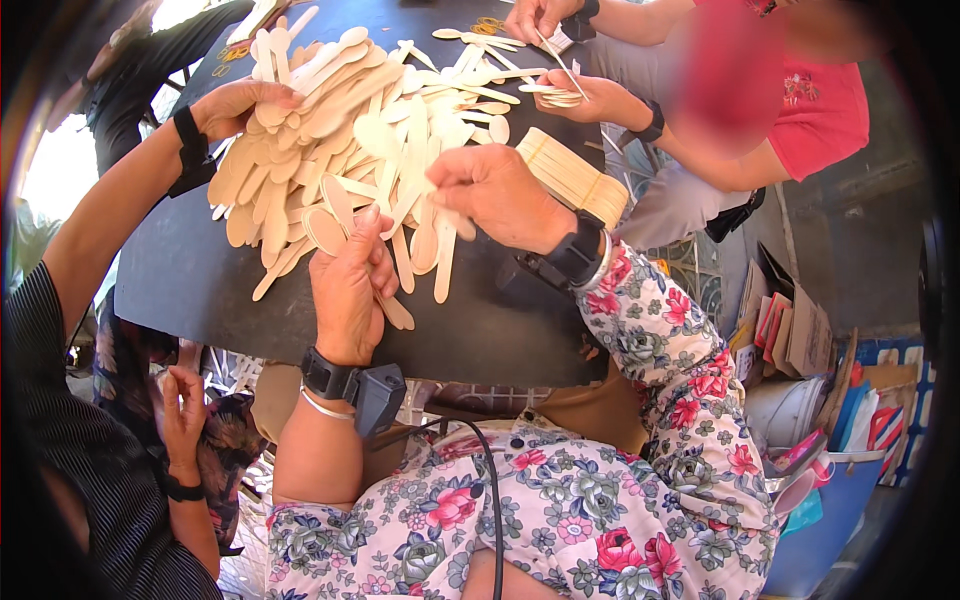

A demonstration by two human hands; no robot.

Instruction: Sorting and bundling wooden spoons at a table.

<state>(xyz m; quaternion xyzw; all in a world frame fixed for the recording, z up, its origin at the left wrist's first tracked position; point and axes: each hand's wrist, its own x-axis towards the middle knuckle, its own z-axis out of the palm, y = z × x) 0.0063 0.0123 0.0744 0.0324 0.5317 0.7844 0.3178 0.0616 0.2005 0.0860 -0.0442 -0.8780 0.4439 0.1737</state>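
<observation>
A large loose heap of pale wooden spoons [335, 150] lies on the dark table [190, 285]. My left hand [350, 295] is closed round a few wooden spoons [325, 230] at the heap's near edge; their rounded ends stick up past the thumb, and one end shows below the fingers. My right hand [508, 205] is over the near right side of the heap, fingers pinched on a wooden spoon [458, 222] that is partly blurred. Just beyond my right wrist lies a neat bundle of flat wooden pieces [572, 178] held with bands.
At the left, another person's hand [245, 105] rests on the heap. Across to the right, a person in a red top holds several wooden pieces [560, 95]. Yellow rubber bands [487, 26] lie at the far edge. A blue bin [825, 530] and cardboard [805, 335] stand at the right.
</observation>
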